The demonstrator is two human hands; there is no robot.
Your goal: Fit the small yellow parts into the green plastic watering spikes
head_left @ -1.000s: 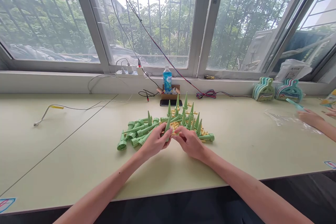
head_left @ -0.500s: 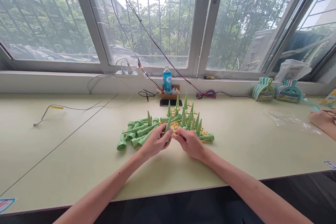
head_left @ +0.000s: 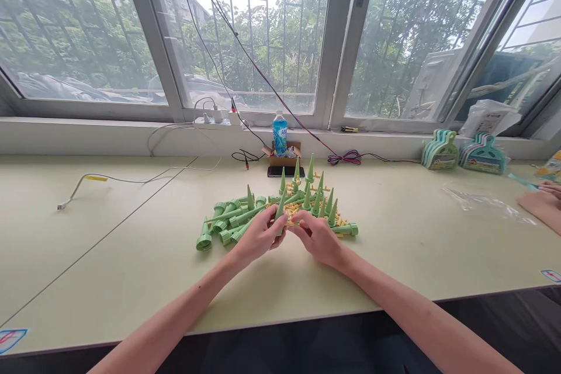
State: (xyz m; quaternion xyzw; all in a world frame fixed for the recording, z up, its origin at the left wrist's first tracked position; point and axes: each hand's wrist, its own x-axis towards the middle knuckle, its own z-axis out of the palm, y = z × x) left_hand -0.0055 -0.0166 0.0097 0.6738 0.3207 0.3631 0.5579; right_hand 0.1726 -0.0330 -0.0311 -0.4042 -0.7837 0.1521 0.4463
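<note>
My left hand point(head_left: 262, 232) is wrapped round a green plastic spike point(head_left: 281, 205), its pointed end up. Close beside it, my right hand point(head_left: 319, 238) pinches a small yellow plastic piece point(head_left: 290, 223) against the spike's side; the fingers partly hide it. Behind the hands lies a pile of small yellow pieces point(head_left: 294, 208). Several green spikes point(head_left: 331, 210) stand upright around that pile, some with yellow pieces in their sides. More green spikes point(head_left: 228, 217) lie in a heap to the left, and one point(head_left: 204, 238) leans at its near edge.
A blue-labelled bottle point(head_left: 279, 134) stands by a small open carton point(head_left: 284, 160), with a black phone point(head_left: 286, 172) before it. Cables point(head_left: 131, 180) run across the left of the table point(head_left: 131, 280). Packed green scoop-shaped items point(head_left: 439, 149), clear plastic film point(head_left: 486, 204) and another person's hand point(head_left: 542, 203) are at right.
My right fingers have parted slightly from the left hand, and the yellow piece between them shows more. Both hands otherwise stay nearly in place.
</note>
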